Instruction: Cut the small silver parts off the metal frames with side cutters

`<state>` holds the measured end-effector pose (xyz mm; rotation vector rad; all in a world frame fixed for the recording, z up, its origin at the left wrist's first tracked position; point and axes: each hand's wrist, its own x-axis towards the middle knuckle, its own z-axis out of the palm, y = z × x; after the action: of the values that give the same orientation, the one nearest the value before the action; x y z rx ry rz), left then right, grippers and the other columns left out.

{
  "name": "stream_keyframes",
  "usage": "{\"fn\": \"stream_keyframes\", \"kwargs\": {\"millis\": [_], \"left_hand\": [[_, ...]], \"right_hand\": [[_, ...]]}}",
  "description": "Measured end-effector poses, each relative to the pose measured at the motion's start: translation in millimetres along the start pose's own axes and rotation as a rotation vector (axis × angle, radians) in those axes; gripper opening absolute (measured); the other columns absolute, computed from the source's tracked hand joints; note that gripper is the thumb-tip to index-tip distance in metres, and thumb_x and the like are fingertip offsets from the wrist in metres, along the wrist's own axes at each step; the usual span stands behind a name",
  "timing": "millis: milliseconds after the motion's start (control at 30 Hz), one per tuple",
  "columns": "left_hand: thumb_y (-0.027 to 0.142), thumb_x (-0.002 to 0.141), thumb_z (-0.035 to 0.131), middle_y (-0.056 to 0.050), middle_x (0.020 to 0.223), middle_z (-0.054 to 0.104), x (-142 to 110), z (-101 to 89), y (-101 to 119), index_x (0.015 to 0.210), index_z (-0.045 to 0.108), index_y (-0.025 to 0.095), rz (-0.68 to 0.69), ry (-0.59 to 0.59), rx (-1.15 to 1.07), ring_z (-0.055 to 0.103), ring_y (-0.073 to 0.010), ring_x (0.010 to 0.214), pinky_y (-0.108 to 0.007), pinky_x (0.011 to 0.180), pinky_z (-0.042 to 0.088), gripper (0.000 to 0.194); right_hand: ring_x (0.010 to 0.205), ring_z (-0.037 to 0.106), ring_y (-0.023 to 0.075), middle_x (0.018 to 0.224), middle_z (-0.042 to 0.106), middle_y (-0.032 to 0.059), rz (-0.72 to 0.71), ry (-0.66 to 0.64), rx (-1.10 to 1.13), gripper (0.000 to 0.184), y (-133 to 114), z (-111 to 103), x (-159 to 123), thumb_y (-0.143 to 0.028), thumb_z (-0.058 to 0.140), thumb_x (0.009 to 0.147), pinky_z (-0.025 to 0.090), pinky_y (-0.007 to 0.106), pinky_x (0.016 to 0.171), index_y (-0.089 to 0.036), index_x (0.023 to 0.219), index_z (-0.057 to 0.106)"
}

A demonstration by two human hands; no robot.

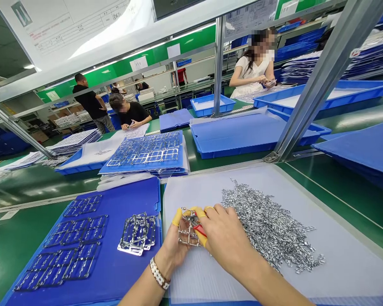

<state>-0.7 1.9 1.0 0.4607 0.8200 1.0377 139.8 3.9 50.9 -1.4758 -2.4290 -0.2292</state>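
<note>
My left hand (171, 253), a patterned bracelet at its wrist, grips a small shiny metal frame (185, 240) with thin crossbars. Closed against that frame from the right is my right hand (226, 236). A red-handled tool (200, 230) shows between its fingers; its working end is hidden, so I cannot tell its exact kind. Yellow finger covers sit on fingers of both hands. Right of the hands, many small silver metal pieces (264, 225) lie heaped on a white sheet (198, 284). To the left, a loose stack of similar frames (137, 233) rests on a blue sheet (105, 267).
More metal frames (55, 265) lie in rows at the left. Behind stands a stack of blue sheets topped with frames (147, 151), beside a blue tray (236, 131). A metal post (319, 85) rises at the right. Co-workers sit across the bench.
</note>
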Motion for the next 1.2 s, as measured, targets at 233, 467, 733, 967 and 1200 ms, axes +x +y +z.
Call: {"fn": "stream_keyframes", "kwargs": {"millis": [233,467,733,967,1200], "left_hand": [[0.057,0.085,0.046,-0.008,0.094,0.066,1,-1.3,-2,0.106,0.064,0.016,0.018,-0.003,0.012,0.06,-0.0163,0.07,-0.027,0.061,0.046,0.049],[0.057,0.084,0.047,-0.007,0.088,0.065,1,-2.4,-3,0.105,0.065,0.016,0.014,-0.008,0.013,0.06,-0.0159,0.069,-0.027,0.06,0.047,0.049],[0.059,0.084,0.045,-0.008,0.086,0.065,3,-5.6,-6,0.109,0.063,0.016,-0.002,-0.015,0.038,0.061,-0.0158,0.067,-0.025,0.057,0.047,0.053],[0.062,0.085,0.038,-0.015,0.116,0.06,5,-10.0,-3,0.121,0.057,0.014,-0.061,-0.111,-0.012,0.064,-0.0223,0.074,-0.034,0.062,0.05,0.063],[0.059,0.087,0.036,-0.018,0.115,0.062,3,-6.4,0,0.115,0.061,0.009,-0.089,-0.141,-0.042,0.064,-0.0232,0.072,-0.035,0.06,0.049,0.062]], "right_hand": [[0.078,0.053,0.021,0.08,0.064,0.0037,0.0,0.004,-0.007,0.02,-1,-2,2,-0.025,0.064,0.078,0.025,0.036,0.065,-0.022,0.097,0.061],[0.076,0.055,0.021,0.078,0.064,0.0035,-0.017,-0.039,-0.047,0.015,-2,-9,1,-0.017,0.061,0.078,0.025,0.035,0.064,-0.021,0.093,0.062],[0.073,0.056,0.0202,0.076,0.064,0.0027,-0.033,-0.043,-0.078,0.018,-2,-7,0,-0.011,0.061,0.076,0.027,0.034,0.065,-0.02,0.091,0.063],[0.082,0.054,0.0226,0.084,0.065,0.0032,0.037,-0.002,-0.058,0.023,18,-1,-19,-0.028,0.065,0.077,0.028,0.035,0.069,-0.021,0.099,0.062],[0.083,0.053,0.0221,0.084,0.064,0.004,0.051,-0.06,-0.037,0.023,18,9,-23,-0.026,0.065,0.076,0.026,0.035,0.068,-0.021,0.098,0.062]]}}
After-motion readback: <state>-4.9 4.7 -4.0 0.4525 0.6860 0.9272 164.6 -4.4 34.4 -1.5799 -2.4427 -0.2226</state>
